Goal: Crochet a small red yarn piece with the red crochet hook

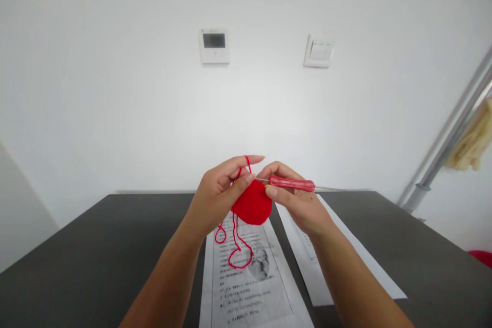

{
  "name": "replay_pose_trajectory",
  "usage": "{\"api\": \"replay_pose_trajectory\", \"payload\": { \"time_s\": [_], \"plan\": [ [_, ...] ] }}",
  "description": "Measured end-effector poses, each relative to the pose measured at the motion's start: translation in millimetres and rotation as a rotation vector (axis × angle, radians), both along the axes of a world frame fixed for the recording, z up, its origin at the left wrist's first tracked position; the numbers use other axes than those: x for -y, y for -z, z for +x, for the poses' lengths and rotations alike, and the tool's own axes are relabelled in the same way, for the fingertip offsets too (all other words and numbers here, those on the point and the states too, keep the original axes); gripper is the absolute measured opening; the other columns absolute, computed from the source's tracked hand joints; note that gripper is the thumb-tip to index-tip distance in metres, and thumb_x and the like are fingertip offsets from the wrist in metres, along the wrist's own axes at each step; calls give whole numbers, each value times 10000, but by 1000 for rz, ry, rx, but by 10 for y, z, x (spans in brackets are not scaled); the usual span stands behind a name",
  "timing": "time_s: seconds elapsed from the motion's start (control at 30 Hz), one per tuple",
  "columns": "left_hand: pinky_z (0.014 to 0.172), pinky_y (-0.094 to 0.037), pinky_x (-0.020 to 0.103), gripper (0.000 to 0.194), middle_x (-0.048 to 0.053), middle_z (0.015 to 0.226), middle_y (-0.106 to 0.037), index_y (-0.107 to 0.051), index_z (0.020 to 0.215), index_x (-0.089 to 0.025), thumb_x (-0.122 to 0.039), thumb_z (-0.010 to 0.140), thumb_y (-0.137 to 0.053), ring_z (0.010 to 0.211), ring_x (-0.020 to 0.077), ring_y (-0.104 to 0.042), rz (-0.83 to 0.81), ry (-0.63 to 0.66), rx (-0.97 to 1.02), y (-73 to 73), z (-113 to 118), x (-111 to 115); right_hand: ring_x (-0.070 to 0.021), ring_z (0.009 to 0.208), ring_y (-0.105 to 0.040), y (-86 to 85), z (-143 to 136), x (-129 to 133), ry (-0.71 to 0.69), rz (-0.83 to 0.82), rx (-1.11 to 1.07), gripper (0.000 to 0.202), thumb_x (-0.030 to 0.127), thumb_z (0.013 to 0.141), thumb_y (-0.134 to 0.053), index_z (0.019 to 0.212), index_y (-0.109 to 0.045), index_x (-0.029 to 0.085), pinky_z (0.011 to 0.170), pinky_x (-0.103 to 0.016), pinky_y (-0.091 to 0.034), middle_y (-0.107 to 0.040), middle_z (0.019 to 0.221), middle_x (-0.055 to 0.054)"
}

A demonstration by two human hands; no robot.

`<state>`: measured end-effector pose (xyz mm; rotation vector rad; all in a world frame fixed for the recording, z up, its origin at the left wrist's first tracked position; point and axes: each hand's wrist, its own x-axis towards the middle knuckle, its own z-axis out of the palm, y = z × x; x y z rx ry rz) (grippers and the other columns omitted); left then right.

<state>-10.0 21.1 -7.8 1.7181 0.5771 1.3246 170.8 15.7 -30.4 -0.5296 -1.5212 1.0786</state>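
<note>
A round red crochet piece (253, 205) is held up over the table between my two hands. My left hand (226, 184) pinches its upper left edge, and a strand of red yarn (240, 267) passes over the raised index finger and hangs in loops below. In my right hand (294, 200) is a crochet hook (292, 183) with a red handle, its metal shaft pointing left to the top edge of the piece. A small yellow thing (267, 185) shows by the right thumb. The hook's tip is hidden at the left thumb.
Two printed sheets lie on the dark table (96, 256): a left sheet (246, 297) under the hands and a right sheet (323, 287) beneath the right forearm. Behind is a white wall with a control panel (214, 46) and a switch (320, 51). A metal pole (442, 148) stands right.
</note>
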Motion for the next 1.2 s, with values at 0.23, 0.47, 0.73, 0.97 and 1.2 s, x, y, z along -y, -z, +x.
{"api": "replay_pose_trajectory", "payload": {
  "time_s": [0.23,0.47,0.73,0.97,1.2],
  "plan": [
    [650,-464,248,300,-20,738,-638,-771,1236,-245,-311,977,-634,659,136,-552,209,-127,-121,67,3,-17,-152,677,-584,22,-75,5,-57,-24,52,277,480,890,-736,804,-646,233,680,-303,-483,-632,702,27],
    [679,-475,272,211,-19,700,-649,-821,1056,-229,-238,931,-650,649,145,-548,336,-251,-109,48,72,9,-126,578,-482,-29,-63,62,85,-17,65,356,461,838,-781,689,-549,236,543,-260,-401,-520,603,60],
    [616,-466,245,284,-26,680,-625,-794,1168,-240,-372,934,-703,611,128,-538,143,-93,-24,118,61,-82,-130,633,-547,-17,-9,29,74,53,143,243,409,838,-775,850,-602,239,593,-270,-435,-613,703,44],
    [550,-436,202,331,-34,690,-612,-772,1173,-221,-410,901,-753,577,94,-523,-19,119,34,39,48,-32,-140,652,-578,-48,-2,72,278,260,63,201,373,941,-646,798,-669,233,587,-262,-476,-646,714,16],
    [779,-531,257,657,22,919,-705,-604,1412,-209,-260,807,-855,841,155,-661,-152,294,-32,31,-64,-75,-138,694,-655,-10,-39,64,409,478,68,109,170,913,-682,871,-720,263,626,-264,-513,-720,794,17]
  ]
}}
